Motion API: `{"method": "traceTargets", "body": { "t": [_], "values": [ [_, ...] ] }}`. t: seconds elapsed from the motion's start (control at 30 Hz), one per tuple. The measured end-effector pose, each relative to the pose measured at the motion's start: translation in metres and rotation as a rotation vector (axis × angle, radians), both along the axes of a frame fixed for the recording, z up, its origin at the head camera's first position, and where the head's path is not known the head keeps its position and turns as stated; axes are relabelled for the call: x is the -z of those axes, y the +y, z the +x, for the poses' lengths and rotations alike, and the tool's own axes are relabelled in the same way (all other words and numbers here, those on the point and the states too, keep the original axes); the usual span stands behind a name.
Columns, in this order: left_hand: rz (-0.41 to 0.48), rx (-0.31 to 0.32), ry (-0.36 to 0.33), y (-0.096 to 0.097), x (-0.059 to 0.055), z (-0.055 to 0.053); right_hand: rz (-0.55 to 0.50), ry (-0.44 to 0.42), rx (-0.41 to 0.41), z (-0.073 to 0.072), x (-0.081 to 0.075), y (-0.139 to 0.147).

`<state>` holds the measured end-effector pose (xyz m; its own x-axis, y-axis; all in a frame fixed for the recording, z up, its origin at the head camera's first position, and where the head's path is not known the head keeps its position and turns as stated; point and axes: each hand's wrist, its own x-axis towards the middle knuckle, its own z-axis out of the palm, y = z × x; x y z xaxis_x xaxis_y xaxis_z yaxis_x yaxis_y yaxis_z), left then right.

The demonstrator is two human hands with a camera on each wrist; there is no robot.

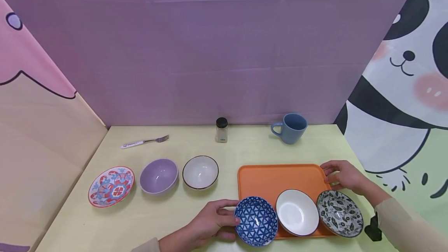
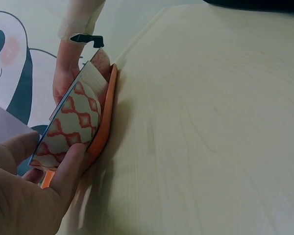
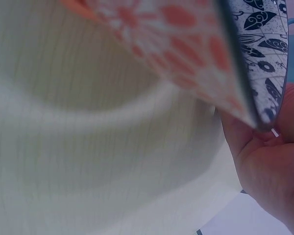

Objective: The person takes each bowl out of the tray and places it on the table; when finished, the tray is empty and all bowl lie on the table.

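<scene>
My left hand (image 1: 217,221) grips the left side of a bowl with a blue triangle pattern (image 1: 256,221). In the left wrist view this bowl's outside (image 2: 72,125) shows a red lattice, tilted above the tray's edge. Beside it a white bowl with a dark rim (image 1: 297,212) stands on the orange tray (image 1: 280,176). A black-and-white leaf-patterned bowl (image 1: 340,213) is at the tray's right edge. The fingers of my right hand (image 1: 341,175) meet the tray's far right corner, just behind the leaf-patterned bowl. Whether they grip is unclear; the bowl partly hides this hand in the right wrist view.
To the left are a red-and-blue patterned dish (image 1: 111,187), a purple bowl (image 1: 159,176) and a dark-rimmed white bowl (image 1: 200,172). Farther back lie a fork (image 1: 145,142), a black-lidded shaker (image 1: 221,130) and a blue mug (image 1: 293,128). Cloth walls border the table.
</scene>
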<state>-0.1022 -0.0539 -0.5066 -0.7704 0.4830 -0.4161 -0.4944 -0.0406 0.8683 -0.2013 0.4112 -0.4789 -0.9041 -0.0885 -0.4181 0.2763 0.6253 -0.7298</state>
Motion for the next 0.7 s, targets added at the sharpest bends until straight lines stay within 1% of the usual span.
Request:
{"method": "traceTargets", "body": {
  "t": [0.27,0.43,0.7],
  "values": [
    [-0.025,-0.033,0.044,0.002,-0.002,0.001,0.012,-0.003,0.003,-0.001,0.001,-0.001],
    [-0.058,-0.050,0.053,0.003,-0.004,0.000,0.021,-0.004,-0.005,-0.003,0.001,0.000],
    [-0.056,-0.070,0.054,0.002,-0.010,-0.002,0.003,-0.002,-0.012,-0.001,0.000,0.001]
  ]
}}
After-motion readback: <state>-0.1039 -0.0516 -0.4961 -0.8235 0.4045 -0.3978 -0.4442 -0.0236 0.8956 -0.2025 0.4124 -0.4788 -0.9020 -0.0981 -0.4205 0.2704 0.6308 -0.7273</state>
